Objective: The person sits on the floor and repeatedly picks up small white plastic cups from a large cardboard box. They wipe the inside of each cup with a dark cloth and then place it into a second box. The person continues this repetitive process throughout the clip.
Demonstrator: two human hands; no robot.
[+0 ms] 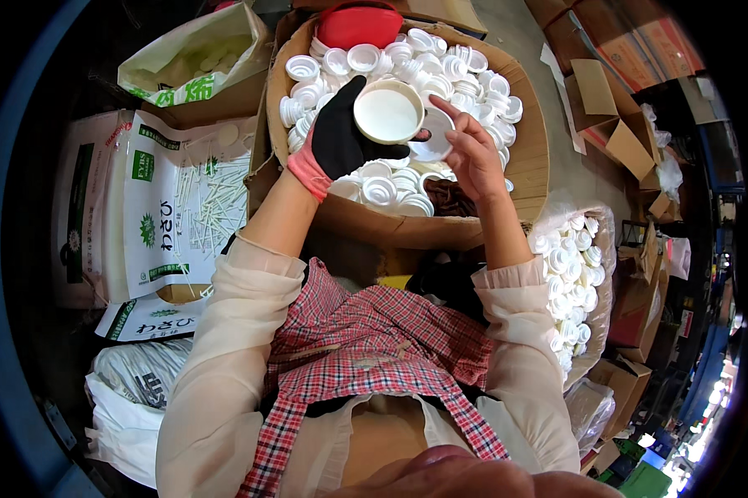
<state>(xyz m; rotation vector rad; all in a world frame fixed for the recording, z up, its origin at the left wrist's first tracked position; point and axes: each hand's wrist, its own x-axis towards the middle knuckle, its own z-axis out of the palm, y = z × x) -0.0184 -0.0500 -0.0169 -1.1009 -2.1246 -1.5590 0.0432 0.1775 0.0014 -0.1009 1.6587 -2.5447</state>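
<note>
My left hand [341, 137], in a black glove with a pink cuff, holds a round cream-rimmed plastic cap [388, 112], its smooth white face upward. One bare fingertip shows beyond the glove, at the cap's right side. Close by on the right, my bare right hand [476, 153] has its fingers at the edge of a second white plastic cap [435, 143]; its index finger stretches toward the first one. Part of this second cap is hidden behind the left hand's fingers. Beneath both hands lies a heap of white ridged caps [380, 191] in a large cardboard box [533, 124].
A red object [359, 27] rests at the box's far edge, brown cloth [450, 197] at its near side. Right of me stands a clear bag of white caps [575, 282]. Thin white sticks [216, 199] lie on a printed sheet at left, below an open white sack [195, 62].
</note>
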